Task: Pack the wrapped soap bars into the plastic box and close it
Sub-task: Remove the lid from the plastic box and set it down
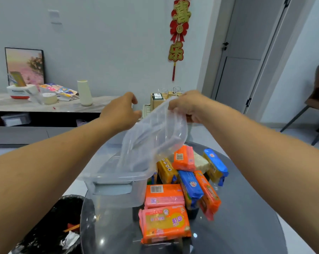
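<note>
Your right hand (187, 107) pinches the far edge of the clear lid (155, 136), tilting it up so the plastic box (116, 182) opens for packing. Your left hand (121, 111) is half open beside the lid; whether it touches is unclear. The soap bars (175, 195) lie piled on the tabletop (246, 226), at 3 o'clock from the box. The inside of the box is hard to see.
</note>
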Available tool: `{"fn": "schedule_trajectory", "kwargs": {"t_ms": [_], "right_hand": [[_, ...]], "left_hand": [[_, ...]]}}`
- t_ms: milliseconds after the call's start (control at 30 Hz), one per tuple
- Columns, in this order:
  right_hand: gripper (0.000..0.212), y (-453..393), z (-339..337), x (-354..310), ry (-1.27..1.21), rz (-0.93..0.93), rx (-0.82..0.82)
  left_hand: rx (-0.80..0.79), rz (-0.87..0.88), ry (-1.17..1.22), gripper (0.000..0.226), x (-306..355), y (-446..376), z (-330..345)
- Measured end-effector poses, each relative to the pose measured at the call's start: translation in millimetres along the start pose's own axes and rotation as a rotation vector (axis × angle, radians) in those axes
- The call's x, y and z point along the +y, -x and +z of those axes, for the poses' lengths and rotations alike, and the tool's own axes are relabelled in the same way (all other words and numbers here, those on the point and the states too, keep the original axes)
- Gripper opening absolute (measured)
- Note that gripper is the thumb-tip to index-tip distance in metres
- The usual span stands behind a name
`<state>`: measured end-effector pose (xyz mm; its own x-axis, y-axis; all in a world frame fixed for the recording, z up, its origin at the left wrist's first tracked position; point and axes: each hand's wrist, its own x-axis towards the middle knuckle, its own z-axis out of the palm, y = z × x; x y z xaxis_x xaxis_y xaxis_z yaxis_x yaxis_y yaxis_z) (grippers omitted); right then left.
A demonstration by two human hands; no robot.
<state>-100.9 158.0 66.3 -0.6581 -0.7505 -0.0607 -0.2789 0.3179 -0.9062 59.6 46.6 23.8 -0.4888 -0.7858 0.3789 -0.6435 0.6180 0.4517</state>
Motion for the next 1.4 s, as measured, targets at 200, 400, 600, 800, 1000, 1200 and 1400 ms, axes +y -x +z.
{"fn": "schedule_trajectory", "kwargs": {"t_ms": [200,400,600,800,1000,1200,1400], "right_hand": [[0.009,36,-74,-18,-0.021,-0.076,0.168],[0.015,50,-118,21,-0.216,0.078,0.08],[0.017,65,-141,85,-0.322,0.19,0.015],[0.019,81,-152,154,-0.295,0.354,-0.1],[0.023,97,-161,203,-0.064,0.363,-0.025],[0.034,98,-148,220,0.145,0.192,-0.005],[0.032,95,-143,260,0.372,0.309,-0.057]], "left_hand": [[0.041,0.022,0.067,0.049,27,28,-23],[-0.043,-0.152,0.431,0.065,52,56,-31],[-0.297,-0.415,0.896,0.058,59,84,-28],[-0.655,-0.301,0.551,0.028,67,126,-16],[-0.753,-0.247,0.436,0.029,98,171,22],[-0.875,-0.228,0.352,0.025,102,194,77],[-0.705,-0.009,0.047,0.029,96,197,105]]}}
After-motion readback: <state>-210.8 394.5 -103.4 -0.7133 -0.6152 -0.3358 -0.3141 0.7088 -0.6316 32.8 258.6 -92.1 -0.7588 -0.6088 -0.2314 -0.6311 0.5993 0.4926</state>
